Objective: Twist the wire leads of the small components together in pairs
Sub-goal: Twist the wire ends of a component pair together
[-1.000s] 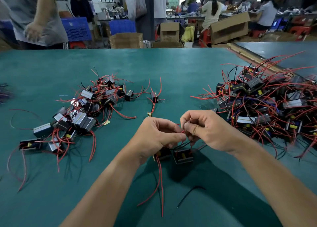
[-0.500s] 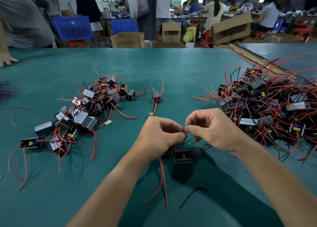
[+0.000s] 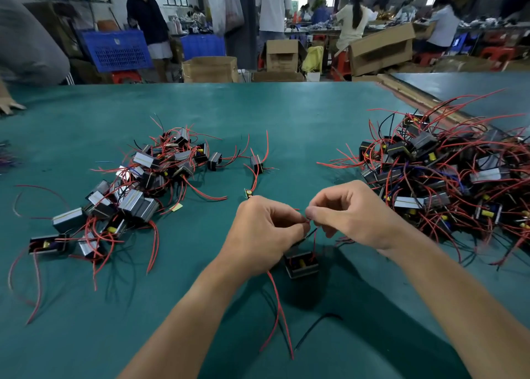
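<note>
Between left pile (image 3: 130, 199), right pile (image 3: 430, 178) | left hand (image 3: 263, 235), right hand (image 3: 352, 218) pinch leads (image 3: 315, 241)

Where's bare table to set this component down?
Bare green table top runs between the left heap of grey, red-wired components and the right heap, beyond the left hand and right hand. Near-left corner is bare too. Heaps are crowded.
</note>
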Motion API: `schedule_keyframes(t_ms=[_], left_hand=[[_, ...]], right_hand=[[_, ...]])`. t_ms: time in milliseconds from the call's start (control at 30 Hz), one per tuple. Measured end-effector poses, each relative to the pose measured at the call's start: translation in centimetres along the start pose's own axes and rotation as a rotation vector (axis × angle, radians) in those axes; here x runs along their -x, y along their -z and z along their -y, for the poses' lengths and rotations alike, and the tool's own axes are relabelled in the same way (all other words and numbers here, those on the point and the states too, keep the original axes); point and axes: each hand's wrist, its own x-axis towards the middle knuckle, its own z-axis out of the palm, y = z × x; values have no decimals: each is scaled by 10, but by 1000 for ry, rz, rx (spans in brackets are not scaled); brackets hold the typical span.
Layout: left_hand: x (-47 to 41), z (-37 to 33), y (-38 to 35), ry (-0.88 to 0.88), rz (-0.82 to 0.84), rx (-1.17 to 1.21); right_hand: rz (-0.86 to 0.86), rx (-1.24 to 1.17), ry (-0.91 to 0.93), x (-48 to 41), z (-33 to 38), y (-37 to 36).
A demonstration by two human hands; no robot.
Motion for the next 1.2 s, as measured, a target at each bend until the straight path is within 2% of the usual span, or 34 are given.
schedule_keyframes(t_ms=[133, 267, 667, 900, 1033, 1200], left_hand=[[3, 2, -2, -157, -66, -142], [3, 3, -3, -140, -73, -135], [-2, -5, 4, 152, 106, 167], [0, -11, 13, 322, 299, 380], [0, -11, 14, 296, 250, 383], [-1, -6, 6, 205, 118, 288]], right_hand=[[39, -5, -115, 0, -1, 0], [71, 20, -101, 2, 1, 4], [153, 206, 78, 3, 2, 8], [162, 210, 203, 5, 5, 4], [126, 170, 186, 3, 3, 4], [103, 68, 29, 2, 1, 3]])
